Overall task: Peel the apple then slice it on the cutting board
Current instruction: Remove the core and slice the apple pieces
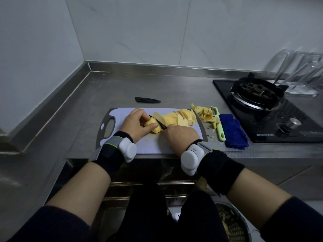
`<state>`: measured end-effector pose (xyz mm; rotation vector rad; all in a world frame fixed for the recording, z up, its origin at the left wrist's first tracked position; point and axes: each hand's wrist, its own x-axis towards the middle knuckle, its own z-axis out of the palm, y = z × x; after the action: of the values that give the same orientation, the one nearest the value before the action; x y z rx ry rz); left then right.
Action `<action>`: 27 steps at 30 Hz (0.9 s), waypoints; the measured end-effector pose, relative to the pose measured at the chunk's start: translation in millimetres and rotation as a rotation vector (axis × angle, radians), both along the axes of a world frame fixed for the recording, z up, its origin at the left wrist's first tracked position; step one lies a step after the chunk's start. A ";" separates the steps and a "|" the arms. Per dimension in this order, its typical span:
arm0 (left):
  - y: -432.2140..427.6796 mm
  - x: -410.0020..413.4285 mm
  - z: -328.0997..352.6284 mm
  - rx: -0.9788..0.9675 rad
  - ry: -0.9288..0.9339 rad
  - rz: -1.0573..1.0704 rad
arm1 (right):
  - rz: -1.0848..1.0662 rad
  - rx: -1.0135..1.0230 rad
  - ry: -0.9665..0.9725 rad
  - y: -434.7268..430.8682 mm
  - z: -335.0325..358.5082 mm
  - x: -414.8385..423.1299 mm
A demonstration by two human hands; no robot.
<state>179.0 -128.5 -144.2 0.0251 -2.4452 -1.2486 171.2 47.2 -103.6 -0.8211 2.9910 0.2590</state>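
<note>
The cutting board [150, 145] needs to lie flat, with each cut pressed straight down, clear of the pile of slices [176, 117] at its right end. The left hand [134, 124] curls over the uncut apple piece [156, 131], and its fingertips are best tucked back. The right hand [180, 135] is wrapped round the knife [158, 122], whose blade meets the piece just beside those fingertips.

A single wide-angle view from the person's head looks forward and steeply down onto the steel table [83, 109], close enough that both forearms [83, 186] enter from the bottom edge. The cutting board [120, 113] sits mid-frame. The tiled wall [157, 32] fills the top and a gas stove [258, 95] the right edge.
</note>
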 end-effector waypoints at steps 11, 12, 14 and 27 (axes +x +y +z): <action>0.1 -0.1 0.6 -0.015 -0.010 -0.006 | -0.006 0.032 -0.059 -4.6 -8.3 -6.3; -0.5 0.6 1.0 -0.017 -0.009 -0.004 | -0.003 0.039 -0.063 -4.6 -8.2 -6.8; -0.3 0.2 0.3 -0.021 -0.005 -0.010 | 0.009 0.055 -0.048 0.1 -9.0 -5.9; -0.3 -1.0 -0.4 0.022 -0.042 -0.046 | -0.133 -0.042 -0.252 4.7 2.5 -26.9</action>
<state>178.1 -128.8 -144.6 0.0010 -2.4808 -1.3069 144.3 51.9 -101.2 -0.6032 2.8052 0.0809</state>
